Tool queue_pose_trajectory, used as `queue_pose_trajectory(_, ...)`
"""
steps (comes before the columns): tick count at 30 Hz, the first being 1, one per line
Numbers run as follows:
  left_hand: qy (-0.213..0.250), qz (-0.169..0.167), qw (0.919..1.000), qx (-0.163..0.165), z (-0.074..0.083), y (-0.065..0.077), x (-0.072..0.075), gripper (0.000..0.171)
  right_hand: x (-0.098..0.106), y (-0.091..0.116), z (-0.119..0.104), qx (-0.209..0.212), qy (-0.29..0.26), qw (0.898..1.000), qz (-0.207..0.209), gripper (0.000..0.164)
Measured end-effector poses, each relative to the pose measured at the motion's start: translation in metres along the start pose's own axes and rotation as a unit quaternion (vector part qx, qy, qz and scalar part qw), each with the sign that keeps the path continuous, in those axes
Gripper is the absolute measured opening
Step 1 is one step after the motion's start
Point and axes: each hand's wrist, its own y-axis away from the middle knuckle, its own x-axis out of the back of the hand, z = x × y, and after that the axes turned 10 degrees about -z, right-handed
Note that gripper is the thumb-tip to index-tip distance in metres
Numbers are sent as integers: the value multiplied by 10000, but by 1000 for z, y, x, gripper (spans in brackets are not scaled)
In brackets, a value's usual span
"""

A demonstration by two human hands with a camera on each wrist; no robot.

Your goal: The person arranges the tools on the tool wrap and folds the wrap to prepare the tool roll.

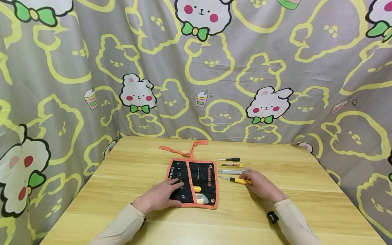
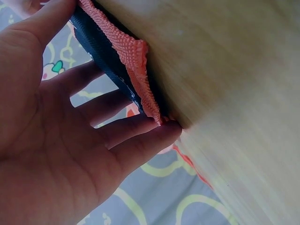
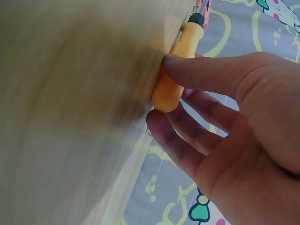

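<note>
A black tool pouch [image 1: 203, 177] with orange trim lies opened flat on the table, numbers printed down its left panel. My left hand [image 1: 160, 194] rests on that panel, fingers spread over the cloth. In the left wrist view, fingertips reach the orange edging [image 2: 136, 70]. To the right of the pouch, my right hand [image 1: 261, 183] pinches the yellow handle of a screwdriver [image 1: 240, 181] between thumb and fingers. Its shaft points left towards the pouch. The right wrist view shows the thumb across the yellow handle [image 3: 190, 40], which lies close over the tabletop.
Beyond the held screwdriver lie a silver wrench [image 1: 229, 172], a flat yellow labelled tool [image 1: 231, 165] and a black-handled screwdriver [image 1: 233, 159]. A yellow piece [image 1: 197, 189] and a grey rounded tool [image 1: 201, 198] show in the pouch pocket. Orange ties [image 1: 176, 150] trail behind. A patterned curtain [image 1: 214, 68] borders the table.
</note>
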Motion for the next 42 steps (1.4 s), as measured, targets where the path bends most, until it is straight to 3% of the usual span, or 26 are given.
queue_pose_trajectory(15, 20, 28, 10000, -72, 2, 2, 1, 72, 1, 1, -2, 122, 74, 9998, -131, 26)
queue_pose_trajectory(25, 45, 33, 9999, -88, 1, 1, 2, 72, 6, -1, -11, 205, 141, 9997, -5, 30)
queue_pose_trajectory(42, 31, 45, 10000, -69, 2, 4, 2, 71, 1, -32, -42, 479, 566, 9972, -23, 28)
